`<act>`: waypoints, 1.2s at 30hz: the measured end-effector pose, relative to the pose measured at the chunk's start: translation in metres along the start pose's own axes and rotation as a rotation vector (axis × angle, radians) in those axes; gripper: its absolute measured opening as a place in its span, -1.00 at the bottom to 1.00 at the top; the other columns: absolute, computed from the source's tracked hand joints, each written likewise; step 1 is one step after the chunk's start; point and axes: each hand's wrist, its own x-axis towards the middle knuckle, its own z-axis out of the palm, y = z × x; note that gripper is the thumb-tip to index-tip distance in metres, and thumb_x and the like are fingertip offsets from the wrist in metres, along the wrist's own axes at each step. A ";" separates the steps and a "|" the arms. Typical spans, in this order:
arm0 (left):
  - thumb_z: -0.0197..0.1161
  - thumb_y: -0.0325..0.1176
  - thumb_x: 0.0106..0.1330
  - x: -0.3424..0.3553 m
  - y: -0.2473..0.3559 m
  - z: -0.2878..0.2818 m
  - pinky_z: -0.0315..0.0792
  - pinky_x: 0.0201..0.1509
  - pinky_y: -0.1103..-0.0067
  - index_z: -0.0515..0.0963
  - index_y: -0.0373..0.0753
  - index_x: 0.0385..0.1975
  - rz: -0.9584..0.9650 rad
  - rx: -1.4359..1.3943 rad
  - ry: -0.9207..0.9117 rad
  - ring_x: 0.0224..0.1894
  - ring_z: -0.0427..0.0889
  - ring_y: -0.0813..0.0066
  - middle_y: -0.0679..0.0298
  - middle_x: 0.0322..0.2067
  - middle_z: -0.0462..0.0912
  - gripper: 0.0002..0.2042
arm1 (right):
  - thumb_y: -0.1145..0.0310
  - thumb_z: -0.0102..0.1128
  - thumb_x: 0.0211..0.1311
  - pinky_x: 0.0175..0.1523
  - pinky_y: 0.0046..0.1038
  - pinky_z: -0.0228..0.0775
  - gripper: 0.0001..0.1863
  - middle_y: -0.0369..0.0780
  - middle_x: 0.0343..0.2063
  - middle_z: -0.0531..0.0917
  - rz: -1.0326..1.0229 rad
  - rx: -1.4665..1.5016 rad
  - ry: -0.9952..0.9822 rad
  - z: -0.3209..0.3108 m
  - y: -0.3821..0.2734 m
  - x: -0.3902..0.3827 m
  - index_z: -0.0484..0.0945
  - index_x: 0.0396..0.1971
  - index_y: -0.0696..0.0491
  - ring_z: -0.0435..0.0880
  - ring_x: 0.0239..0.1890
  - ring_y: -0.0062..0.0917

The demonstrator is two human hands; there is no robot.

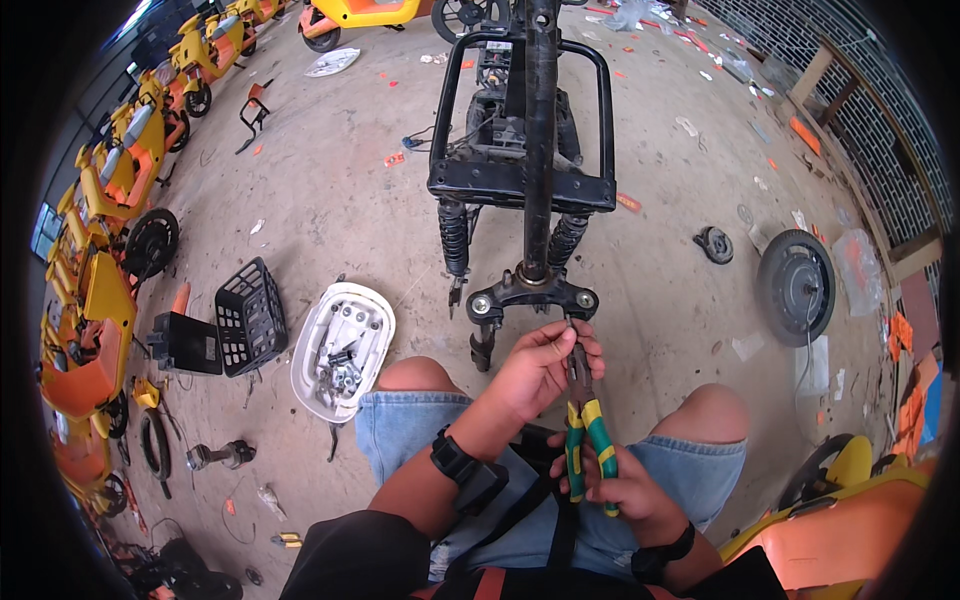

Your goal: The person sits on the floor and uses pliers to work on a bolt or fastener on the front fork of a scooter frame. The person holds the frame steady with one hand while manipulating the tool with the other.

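Low in front of me, my right hand (622, 484) is wrapped round the green and yellow handles of a pair of pliers (598, 430), whose jaws point up and away from me. My left hand (548, 368) is closed by the jaws, thumb and fingers pinched together. What sits between those fingertips is too small and covered to make out. Just beyond them is the black fork clamp (533, 293) at the base of a bare black scooter frame (540, 140). Its right end, with a silver bolt, lies right above my left fingertips.
Left of my knees lies a white tray (302, 362) with metal parts, beside a black basket (262, 318) and a black box (187, 343). A wheel (797, 287) and a small round black part (714, 244) lie right. Yellow scooters (112, 290) line the left; an orange-yellow body panel (840, 535) stands close at lower right.
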 end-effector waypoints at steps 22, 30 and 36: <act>-0.07 -0.27 0.48 0.001 -0.028 -0.001 0.56 -0.07 0.40 0.41 -0.42 0.05 0.158 -0.029 0.229 -0.29 0.67 0.25 0.11 -0.33 0.62 -0.66 | 0.65 -0.03 -0.17 0.38 -0.20 0.16 -0.14 0.03 0.24 0.33 -0.017 0.138 0.109 0.008 0.001 0.001 0.08 0.32 0.24 0.25 0.36 -0.25; -0.10 -0.25 0.45 0.001 -0.030 -0.009 0.52 -0.05 0.37 0.41 -0.39 -0.01 0.172 -0.123 0.184 -0.30 0.65 0.23 0.11 -0.35 0.62 -0.66 | 0.62 -0.03 -0.18 0.33 -0.25 0.24 -0.17 0.01 0.17 0.39 -0.026 0.115 0.084 0.010 0.000 0.005 0.12 0.30 0.24 0.36 0.28 -0.23; -0.14 -0.20 0.48 0.002 -0.031 0.002 0.52 -0.02 0.35 0.38 -0.33 0.00 0.122 -0.063 0.267 -0.24 0.64 0.21 0.07 -0.25 0.61 -0.67 | 0.61 -0.02 -0.17 0.23 -0.30 0.34 -0.21 -0.05 0.06 0.48 -0.012 0.098 0.108 0.005 0.002 0.006 0.19 0.26 0.21 0.50 0.12 -0.31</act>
